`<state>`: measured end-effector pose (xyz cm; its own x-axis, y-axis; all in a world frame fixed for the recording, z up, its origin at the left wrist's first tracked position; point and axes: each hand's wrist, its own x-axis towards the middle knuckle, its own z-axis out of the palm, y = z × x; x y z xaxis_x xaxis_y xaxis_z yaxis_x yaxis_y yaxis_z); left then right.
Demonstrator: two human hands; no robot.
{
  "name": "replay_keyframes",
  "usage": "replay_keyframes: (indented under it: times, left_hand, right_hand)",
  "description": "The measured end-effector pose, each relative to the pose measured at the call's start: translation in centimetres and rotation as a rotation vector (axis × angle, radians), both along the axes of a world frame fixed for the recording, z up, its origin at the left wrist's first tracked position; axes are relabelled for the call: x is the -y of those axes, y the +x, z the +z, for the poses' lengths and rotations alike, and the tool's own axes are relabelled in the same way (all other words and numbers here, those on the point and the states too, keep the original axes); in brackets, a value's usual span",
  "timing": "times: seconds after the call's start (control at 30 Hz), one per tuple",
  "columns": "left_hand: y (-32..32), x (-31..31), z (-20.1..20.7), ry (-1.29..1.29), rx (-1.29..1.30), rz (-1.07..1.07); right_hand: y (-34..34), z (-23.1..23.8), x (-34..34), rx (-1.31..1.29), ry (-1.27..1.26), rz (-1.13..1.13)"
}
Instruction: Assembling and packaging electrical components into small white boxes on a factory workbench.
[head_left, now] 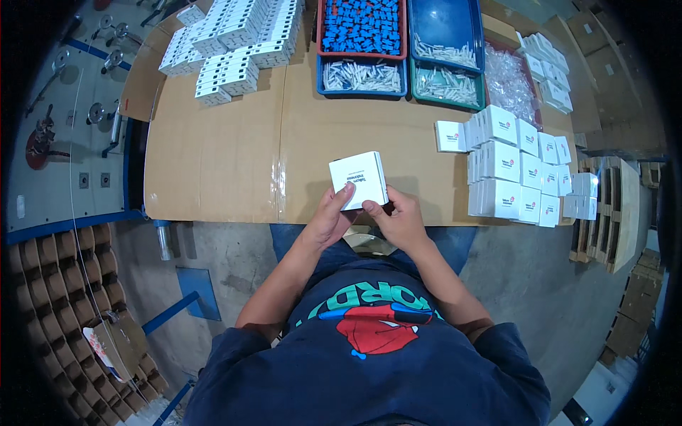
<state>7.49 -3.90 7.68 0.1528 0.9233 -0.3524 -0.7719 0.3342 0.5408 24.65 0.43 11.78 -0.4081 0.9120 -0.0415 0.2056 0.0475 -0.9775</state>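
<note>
Nearest is the wearer's navy T-shirt, printed with a red and blue motif and green letters. Beyond it, at the near edge of the table, both hands hold one flat white carton, slightly tilted, its printed face up. The left hand grips its lower left side, thumb laid on the face and the other fingers mostly hidden beneath; the right hand closes on the lower right corner, thumb on the near edge and fingers curled by the side. Under and past them spreads a brown cardboard sheet covering the tabletop. To the right, similar white cartons stand in stacked rows, with a single white carton just beside their far left corner. Farther off, a blue tray and, on its right, a green tray hold slim white pieces. Behind these are a red tray full of small blue parts and a larger blue tray with more white pieces. Clear plastic packaging lies heaped to their right, while small white boxes are piled at the far left.
</note>
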Motion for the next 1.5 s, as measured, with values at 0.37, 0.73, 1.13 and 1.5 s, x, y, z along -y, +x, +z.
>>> replay_keyframes:
  times: [0.37,0.73,1.13,1.5]
  left_hand:
    - [0.1,-0.1,0.9,0.019,-0.035,0.043]
    - [0.5,-1.3,3.6,0.1,0.165,0.035]
    - [1.4,-2.0,2.6,-0.076,0.161,-0.031]
    - [2.3,-2.1,2.8,-0.097,0.083,-0.012]
  right_hand:
    - [-0.7,1.9,0.5,0.065,0.007,0.0]
    - [1.2,-0.9,-1.2,0.12,-0.202,0.166]
    - [0.7,4.9,-5.1,0.408,0.629,0.361]
    - [1.1,4.4,-5.1,0.205,0.362,0.401]
